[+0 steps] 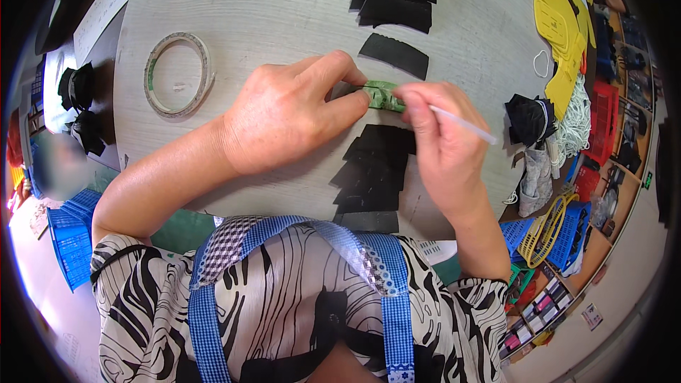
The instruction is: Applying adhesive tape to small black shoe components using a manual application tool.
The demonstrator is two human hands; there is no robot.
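Note:
A small green template-like strip [384,95] lies over a dark piece on the table. My left hand [291,110] presses its thumb and index finger on the strip's left end, closed onto it. In my right hand [447,135], closed at the strip's right end, is a thin white pen [464,124], its back end pointing down to the right. Its tip is hidden by my fingers. One curved black piece [394,55] lies just beyond the strip. Overlapping black pieces [372,174] form a row nearer me, and more black pieces [397,10] are stacked at the far side.
A roll of clear tape [150,74] lies at left on the grey table [241,10]. To the right are yellow cut pieces [557,28], white cord [573,120] and a black bundle [528,119]. Blue baskets [74,234] stand beyond the table edges, with shelves [628,99] at far right.

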